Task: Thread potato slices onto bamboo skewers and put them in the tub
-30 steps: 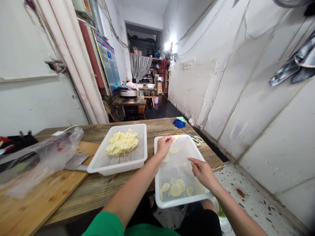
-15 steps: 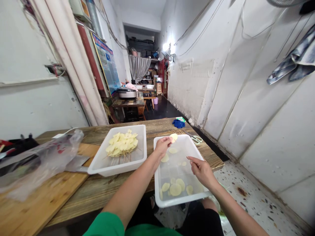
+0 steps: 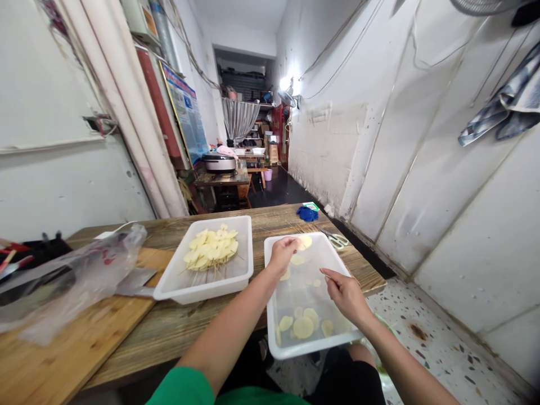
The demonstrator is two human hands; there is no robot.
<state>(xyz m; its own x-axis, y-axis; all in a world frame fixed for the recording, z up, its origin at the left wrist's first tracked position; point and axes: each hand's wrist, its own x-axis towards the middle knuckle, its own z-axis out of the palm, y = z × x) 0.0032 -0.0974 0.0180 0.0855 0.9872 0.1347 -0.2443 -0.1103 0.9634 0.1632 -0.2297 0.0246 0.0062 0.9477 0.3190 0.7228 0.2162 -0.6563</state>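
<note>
Over the far end of the right white tray (image 3: pixel 274 332), my left hand (image 3: pixel 282 254) pinches a thin round potato slice (image 3: pixel 305 242). My right hand (image 3: pixel 343 289) is closed above the tray's right side, fingertips together on a thin skewer, of which little shows. Beneath my hands, several loose potato slices (image 3: pixel 303 327) lie in the tray, most of them at its near end. To the left, a second white tray (image 3: pixel 202 293) holds a heap of skewered potato slices (image 3: pixel 213 247), their sticks pointing towards me.
Scissors (image 3: pixel 337 241), loose skewers (image 3: pixel 301 228) and a blue cloth (image 3: pixel 307 214) lie beyond the right tray. A wooden board (image 3: pixel 97 315) with a knife (image 3: pixel 135 281) and a plastic bag (image 3: pixel 80 281) is at left. The right tray overhangs the table's front edge.
My left hand has shifted slightly right and down with the potato slice, whose face is turned more towards me. My right hand stays almost in place.
</note>
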